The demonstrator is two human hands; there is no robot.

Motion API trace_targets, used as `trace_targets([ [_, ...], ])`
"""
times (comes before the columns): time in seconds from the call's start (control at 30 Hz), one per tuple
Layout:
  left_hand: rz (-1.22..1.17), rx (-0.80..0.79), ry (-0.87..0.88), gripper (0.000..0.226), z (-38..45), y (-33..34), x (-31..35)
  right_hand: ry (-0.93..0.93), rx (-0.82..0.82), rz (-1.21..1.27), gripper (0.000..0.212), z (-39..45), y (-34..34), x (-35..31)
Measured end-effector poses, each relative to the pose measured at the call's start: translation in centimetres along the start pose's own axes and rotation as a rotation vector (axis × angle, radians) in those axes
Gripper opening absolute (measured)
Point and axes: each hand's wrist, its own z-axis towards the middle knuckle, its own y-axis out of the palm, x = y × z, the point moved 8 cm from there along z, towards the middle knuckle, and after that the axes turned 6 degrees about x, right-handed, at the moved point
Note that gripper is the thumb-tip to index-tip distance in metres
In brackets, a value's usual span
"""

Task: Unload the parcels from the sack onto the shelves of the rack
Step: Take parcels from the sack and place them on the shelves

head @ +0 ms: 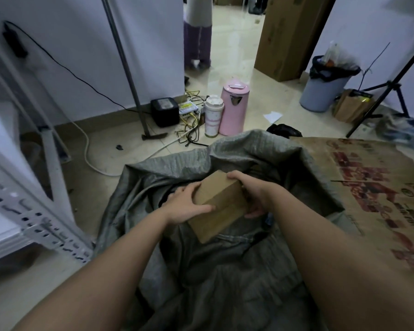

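Observation:
A grey woven sack (237,154) stands open on the floor in front of me. Over its mouth I hold a plain brown cardboard parcel (219,209), tilted, one corner pointing away from me. My left hand (187,206) grips its left side with the thumb across the top. My right hand (251,194) clasps its right side, fingers curled under. The sack's inside below the parcel is dark and its contents are hidden. The white metal rack (34,218) with slotted posts stands at the left edge.
A large flattened printed carton (373,187) lies right of the sack. Beyond it stand a pink kettle (233,108), a white flask (213,115), a black box and tangled cables. A bin (325,89), tripod legs and a person's legs in the doorway are farther back.

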Motion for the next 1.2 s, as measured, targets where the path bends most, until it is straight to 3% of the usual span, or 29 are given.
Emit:
trace_targets([
  [0.1, -0.415, -0.063, -0.164, 0.086, -1.5, -0.2, -0.9, 0.001, 0.033, 0.173, 0.099, 0.0, 0.9, -0.1],
  [0.23, -0.772, -0.153, -0.373, 0.056, -3.3, 0.9, -1.9, -0.067, 0.061, 0.326, 0.082, -0.2, 2.3, 0.6],
  [0.33, -0.899, -0.19, -0.449, 0.062, -3.9, 1.3, -2.4, -0.058, 0.029, 0.348, 0.077, -0.5, 3.1, 1.9],
  [0.43, -1.042, -0.253, -0.469, 0.08, -3.6, 1.9, -2.5, -0.059, -0.08, 0.347, 0.071, -0.6, 4.0, 2.1],
  [0.53, -1.167, -0.319, -0.445, 0.084, -3.9, 2.2, -1.6, -0.078, -0.186, 0.437, 0.059, -0.8, 5.0, 1.3],
  [0.7, -1.176, -0.307, -0.453, 0.08, -3.9, 2.3, -1.1, -0.071, -0.257, 0.516, 0.059, -1.1, 5.6, 0.7],
  [0.93, -1.147, -0.143, -0.539, 0.046, -3.6, 1.6, -2.5, -0.05, -0.262, 0.48, 0.043, -0.9, 4.7, 1.2],
  [1.07, -1.132, 0.007, -0.558, 0.055, -3.4, 1.0, -3.2, -0.099, -0.143, 0.372, 0.052, -0.5, 4.0, 1.0],
  [1.2, -1.091, -0.086, -0.529, 0.064, -3.6, 1.3, -2.8, -0.163, -0.091, 0.323, 0.051, 0.2, 4.1, 0.7],
])
